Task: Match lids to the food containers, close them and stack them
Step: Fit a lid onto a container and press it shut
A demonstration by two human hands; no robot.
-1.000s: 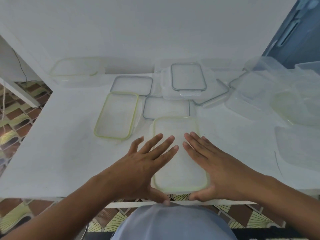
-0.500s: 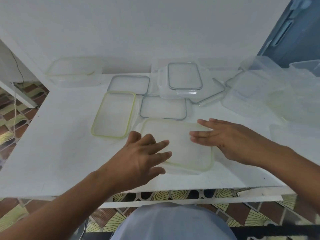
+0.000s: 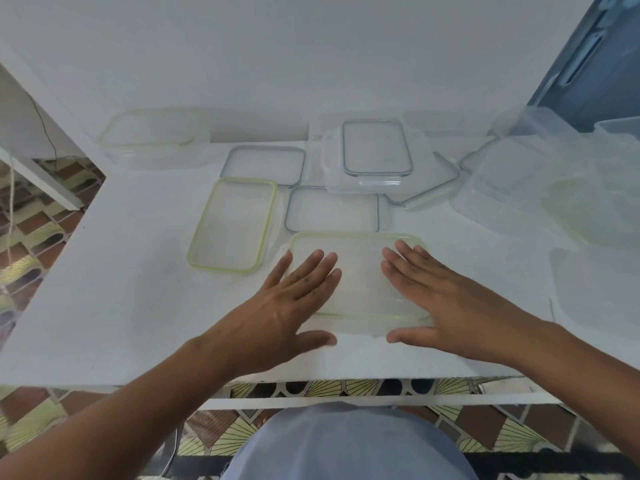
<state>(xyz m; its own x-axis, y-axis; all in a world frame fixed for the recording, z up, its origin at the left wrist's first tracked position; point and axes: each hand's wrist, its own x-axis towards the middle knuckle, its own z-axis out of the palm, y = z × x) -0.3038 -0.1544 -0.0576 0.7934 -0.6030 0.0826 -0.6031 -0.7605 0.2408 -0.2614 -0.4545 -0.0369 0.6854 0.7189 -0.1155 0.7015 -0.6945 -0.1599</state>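
A clear container with a yellow-green rimmed lid (image 3: 358,271) lies crosswise on the white table (image 3: 121,306) in front of me. My left hand (image 3: 287,303) rests flat on its left end, fingers spread, thumb along the near edge. My right hand (image 3: 436,299) presses flat on its right end the same way. A second yellow-green rimmed lid (image 3: 233,225) lies to the left. Grey-rimmed lids (image 3: 265,164) (image 3: 332,209) lie behind, and a closed grey-rimmed container (image 3: 375,155) stands further back.
An open yellow-green rimmed container (image 3: 152,140) stands at the back left against the wall. Several clear containers and lids (image 3: 554,188) crowd the right side. The table's near edge (image 3: 311,382) runs just below my hands; patterned floor lies beyond the left edge.
The lidded container has been turned from lengthwise to crosswise on the table. Both hands shifted with it and now lie flat on its two ends.
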